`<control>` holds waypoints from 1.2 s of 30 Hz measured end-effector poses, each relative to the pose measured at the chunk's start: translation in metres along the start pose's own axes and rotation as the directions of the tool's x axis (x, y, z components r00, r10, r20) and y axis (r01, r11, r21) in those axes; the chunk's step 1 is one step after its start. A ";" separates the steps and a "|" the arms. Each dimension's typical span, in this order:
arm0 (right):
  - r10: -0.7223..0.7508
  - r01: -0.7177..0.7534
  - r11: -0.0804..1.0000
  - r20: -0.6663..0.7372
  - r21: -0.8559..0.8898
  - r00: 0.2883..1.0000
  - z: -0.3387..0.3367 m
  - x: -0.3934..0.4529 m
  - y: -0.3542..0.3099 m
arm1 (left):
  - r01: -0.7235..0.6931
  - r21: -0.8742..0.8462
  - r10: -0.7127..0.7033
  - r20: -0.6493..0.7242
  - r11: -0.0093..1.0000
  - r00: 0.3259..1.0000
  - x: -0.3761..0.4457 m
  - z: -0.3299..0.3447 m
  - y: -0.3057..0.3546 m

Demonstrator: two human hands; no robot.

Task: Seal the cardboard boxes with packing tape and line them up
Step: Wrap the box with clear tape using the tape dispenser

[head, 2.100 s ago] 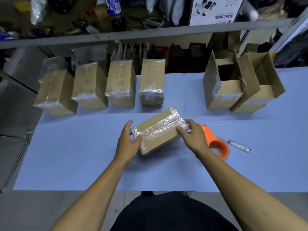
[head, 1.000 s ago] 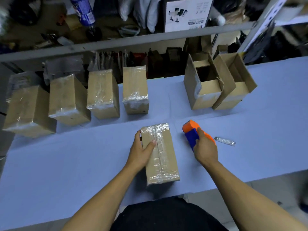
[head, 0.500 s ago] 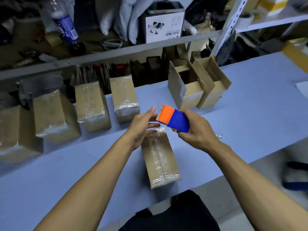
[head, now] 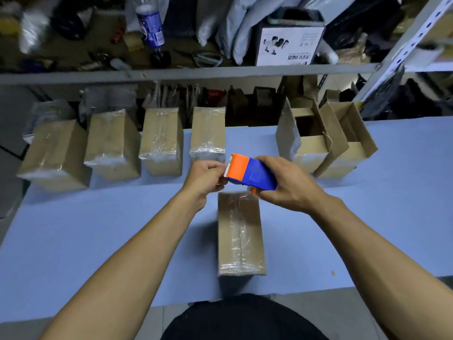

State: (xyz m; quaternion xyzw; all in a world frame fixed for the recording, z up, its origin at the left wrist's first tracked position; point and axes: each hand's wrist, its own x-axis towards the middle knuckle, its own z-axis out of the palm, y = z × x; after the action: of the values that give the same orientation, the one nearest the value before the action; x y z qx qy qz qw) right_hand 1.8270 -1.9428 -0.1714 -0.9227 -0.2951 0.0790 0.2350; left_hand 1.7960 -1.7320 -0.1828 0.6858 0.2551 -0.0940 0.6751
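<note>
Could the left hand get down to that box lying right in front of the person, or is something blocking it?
Probably yes. The left hand is up at the tape dispenser, which the right hand holds, just above the box. Nothing lies between it and the box's bare top.

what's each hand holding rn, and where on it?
Right hand grips the tape dispenser around its blue body. Left hand pinches at the orange cutter end, likely the tape's free end; the tape itself isn't clearly visible.
</note>
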 end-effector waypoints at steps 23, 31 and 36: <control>-0.015 0.027 0.996 0.149 -0.081 0.989 0.004 -0.016 0.073 | 0.085 0.121 -0.049 -0.274 0.989 0.961 0.003 -0.015 -0.070; 0.059 -0.053 0.998 0.169 -0.042 0.984 0.020 -0.020 0.081 | 0.077 0.072 -0.051 -0.312 0.994 0.949 0.021 0.000 -0.097; 0.081 -0.077 0.996 0.160 -0.035 0.984 0.025 -0.023 0.088 | 0.120 0.071 -0.088 -0.345 0.990 0.934 0.028 0.019 -0.097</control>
State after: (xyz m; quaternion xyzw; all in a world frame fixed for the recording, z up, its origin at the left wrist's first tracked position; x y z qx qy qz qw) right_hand 1.8462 -2.0093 -0.2356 -0.9275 -0.2775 0.1586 0.1939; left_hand 1.7775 -1.7484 -0.2825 0.7070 0.3995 -0.0209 0.5831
